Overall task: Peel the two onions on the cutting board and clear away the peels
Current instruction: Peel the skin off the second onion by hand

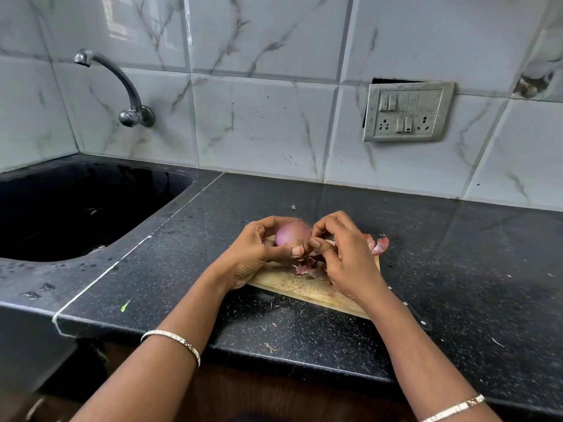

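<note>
Clasping the smooth round onion (292, 235) in its grip, left hand (257, 254) cups it; right hand (345, 257) pinches it.

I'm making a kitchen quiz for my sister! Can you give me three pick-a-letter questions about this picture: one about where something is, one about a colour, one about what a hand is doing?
1. Where is the black sink from the wooden cutting board? A) left B) right C) on top
2. What colour is the round onion? A) white B) pinkish-purple C) green
3. What is the left hand doing? A) lying flat B) holding the onion C) turning a tap

Answers: 1 A, the sink lies left of the board; 2 B, its skin shows pink-purple; 3 B, its fingers curl round the onion.
</note>
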`<state>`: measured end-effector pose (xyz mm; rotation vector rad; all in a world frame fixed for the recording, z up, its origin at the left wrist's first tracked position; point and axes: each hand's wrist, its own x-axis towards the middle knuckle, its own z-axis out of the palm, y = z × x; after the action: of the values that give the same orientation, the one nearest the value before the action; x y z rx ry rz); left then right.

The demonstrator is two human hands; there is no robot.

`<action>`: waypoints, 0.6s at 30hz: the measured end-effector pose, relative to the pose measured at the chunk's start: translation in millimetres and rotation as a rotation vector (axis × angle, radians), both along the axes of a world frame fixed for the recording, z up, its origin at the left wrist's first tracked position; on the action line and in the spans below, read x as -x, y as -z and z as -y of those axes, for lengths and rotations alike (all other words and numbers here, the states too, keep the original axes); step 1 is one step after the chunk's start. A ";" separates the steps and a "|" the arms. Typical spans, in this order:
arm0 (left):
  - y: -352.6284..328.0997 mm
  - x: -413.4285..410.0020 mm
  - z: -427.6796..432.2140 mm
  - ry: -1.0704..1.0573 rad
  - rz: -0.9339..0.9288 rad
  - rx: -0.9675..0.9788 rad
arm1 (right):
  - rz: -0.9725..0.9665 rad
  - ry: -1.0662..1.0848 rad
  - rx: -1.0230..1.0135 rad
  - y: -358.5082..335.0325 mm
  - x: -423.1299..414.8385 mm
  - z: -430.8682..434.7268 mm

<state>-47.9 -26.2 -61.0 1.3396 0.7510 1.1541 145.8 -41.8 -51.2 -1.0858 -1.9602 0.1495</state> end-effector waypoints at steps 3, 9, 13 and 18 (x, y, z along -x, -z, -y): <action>0.3 -0.2 -0.4 -0.007 0.007 0.008 | -0.062 -0.005 -0.018 -2.5 0.0 3.0; 1.8 -0.4 -1.5 -0.026 0.019 0.008 | -0.150 -0.002 -0.021 -5.7 -1.0 6.8; 2.6 0.3 -2.4 -0.016 0.029 0.005 | -0.106 -0.008 0.033 -4.9 -1.5 6.5; 2.7 1.6 -2.8 0.020 0.020 0.009 | -0.152 -0.005 -0.022 -5.3 -2.1 4.5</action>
<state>-49.4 -23.4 -63.7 1.3233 0.7257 1.1457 147.8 -46.3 -45.9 -1.0257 -1.8249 0.2070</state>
